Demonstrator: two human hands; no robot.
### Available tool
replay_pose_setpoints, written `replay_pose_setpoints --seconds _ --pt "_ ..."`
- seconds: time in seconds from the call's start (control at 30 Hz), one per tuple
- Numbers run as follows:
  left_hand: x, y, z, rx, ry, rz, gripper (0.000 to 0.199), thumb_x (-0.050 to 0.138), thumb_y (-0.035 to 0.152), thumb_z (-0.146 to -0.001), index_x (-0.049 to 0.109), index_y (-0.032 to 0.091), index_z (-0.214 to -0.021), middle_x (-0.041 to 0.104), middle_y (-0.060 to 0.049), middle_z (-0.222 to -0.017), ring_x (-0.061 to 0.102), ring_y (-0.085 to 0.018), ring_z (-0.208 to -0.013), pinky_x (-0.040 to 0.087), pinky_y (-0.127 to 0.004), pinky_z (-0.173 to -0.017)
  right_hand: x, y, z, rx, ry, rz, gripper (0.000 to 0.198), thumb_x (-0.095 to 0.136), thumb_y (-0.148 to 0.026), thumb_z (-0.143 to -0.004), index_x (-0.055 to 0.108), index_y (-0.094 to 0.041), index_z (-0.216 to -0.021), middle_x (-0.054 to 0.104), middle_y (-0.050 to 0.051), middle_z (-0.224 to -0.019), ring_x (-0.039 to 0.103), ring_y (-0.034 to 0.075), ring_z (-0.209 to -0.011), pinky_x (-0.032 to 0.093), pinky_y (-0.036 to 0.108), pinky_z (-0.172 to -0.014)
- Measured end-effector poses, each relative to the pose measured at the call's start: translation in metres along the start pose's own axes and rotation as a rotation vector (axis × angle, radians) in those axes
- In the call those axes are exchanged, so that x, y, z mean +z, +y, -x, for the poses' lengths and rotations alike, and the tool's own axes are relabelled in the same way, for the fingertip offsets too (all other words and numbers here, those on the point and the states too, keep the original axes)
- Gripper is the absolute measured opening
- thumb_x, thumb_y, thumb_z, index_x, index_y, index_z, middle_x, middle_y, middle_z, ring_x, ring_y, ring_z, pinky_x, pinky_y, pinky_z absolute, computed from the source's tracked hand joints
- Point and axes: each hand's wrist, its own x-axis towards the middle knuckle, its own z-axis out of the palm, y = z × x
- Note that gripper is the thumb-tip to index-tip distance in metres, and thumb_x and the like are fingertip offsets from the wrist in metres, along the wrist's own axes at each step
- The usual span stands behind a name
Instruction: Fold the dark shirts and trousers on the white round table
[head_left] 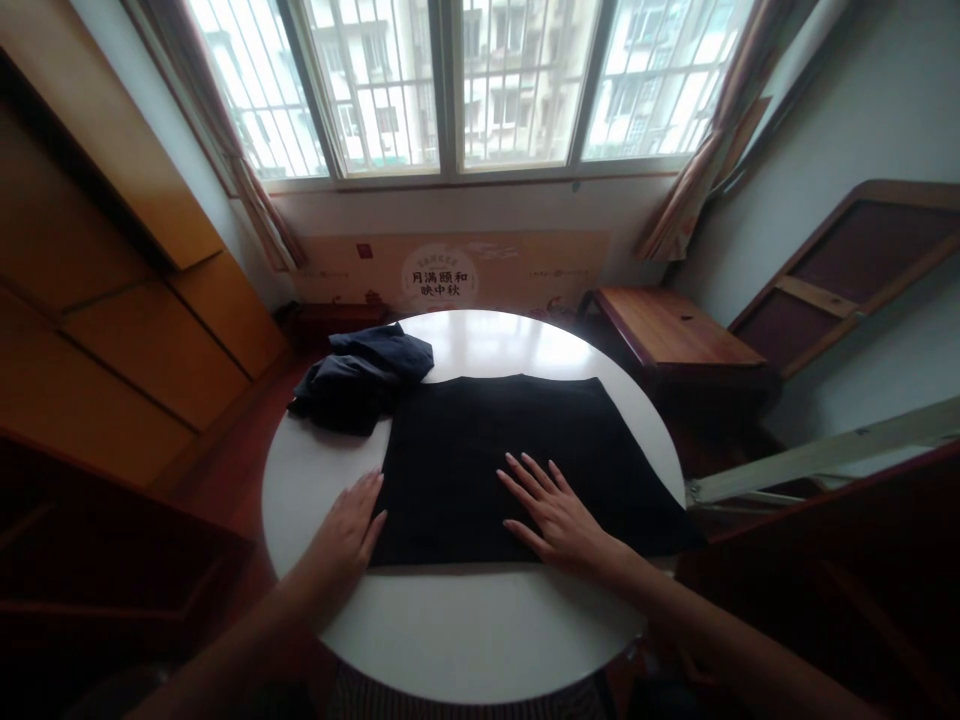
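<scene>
Resting on table (465,630): black cloth (450,430), long axis left-right, narrower edge toward table's far side | right hand (551,515): spread flat on cloth, gripping nothing | left hand (354,520): outstretched, empty, at cloth's left edge

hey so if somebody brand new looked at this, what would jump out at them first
Probably the black cloth spread flat across the round white table, with the right hand splayed on it and the left hand at its left edge. Next, likely the crumpled dark bundle at the table's far left, and the bright barred window beyond.
</scene>
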Motion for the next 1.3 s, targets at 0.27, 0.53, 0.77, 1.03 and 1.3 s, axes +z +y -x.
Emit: replay_pose_setpoints --seconds 0.27,0.53,0.77,1.03,1.3 --pt "-0.015 0.006 -0.054 -0.345 -0.024 0.588 0.054 0.061 0.053 -0.083 0.054 0.018 -0.123 0.064 0.002 -0.069 0.06 -0.016 -0.055 0.044 -0.024 -0.052 0.001 -0.001 0.005 -0.01 0.025 0.041 0.066 0.038 -0.055 -0.1 0.019 -0.03 -0.157 0.012 0.006 -0.164 0.012 0.03 -0.15 0.017 0.059 -0.117" --pt "-0.024 -0.014 -0.049 -0.386 -0.105 0.383 0.035 0.06 0.048 -0.081 0.052 0.021 -0.103 0.065 0.001 -0.07 0.063 -0.02 -0.06 0.048 -0.03 -0.059 0.0 -0.002 0.007 -0.013 0.052 0.044 0.066 0.041 -0.053 -0.1 0.019 -0.029 -0.157 0.013 0.006 -0.164 0.013 0.029 -0.15 0.018 0.059 -0.117" --pt "-0.023 0.059 -0.063 0.255 -0.062 0.108 0.031 0.041 0.028 -0.1 0.057 0.022 -0.125 0.061 -0.01 -0.126 0.059 -0.023 -0.117 0.046 -0.039 -0.101 -0.003 -0.001 0.007 0.006 0.037 0.056 0.064 0.038 -0.054 -0.1 0.021 -0.031 -0.157 0.015 0.006 -0.163 0.016 0.029 -0.15 0.021 0.056 -0.117" --pt "0.006 0.047 -0.043 0.41 -0.268 -0.119 0.066 0.039 0.053 -0.1 0.018 0.029 -0.157 0.022 -0.007 -0.163 0.022 -0.031 -0.149 0.024 -0.053 -0.117 0.014 0.046 0.08 0.375 0.273 0.238 0.063 0.034 -0.058 -0.099 0.035 -0.025 -0.153 0.029 0.008 -0.16 0.029 0.029 -0.146 0.028 0.05 -0.115" --pt "-0.013 0.045 -0.042 0.373 -0.244 -0.072 0.051 0.039 0.047 -0.101 0.046 0.025 -0.146 0.044 -0.011 -0.152 0.04 -0.031 -0.139 0.035 -0.051 -0.112 0.006 0.052 0.104 0.456 0.363 0.286 0.077 0.031 -0.066 -0.096 0.043 -0.01 -0.148 0.042 0.021 -0.151 0.037 0.037 -0.14 0.03 0.06 -0.111"
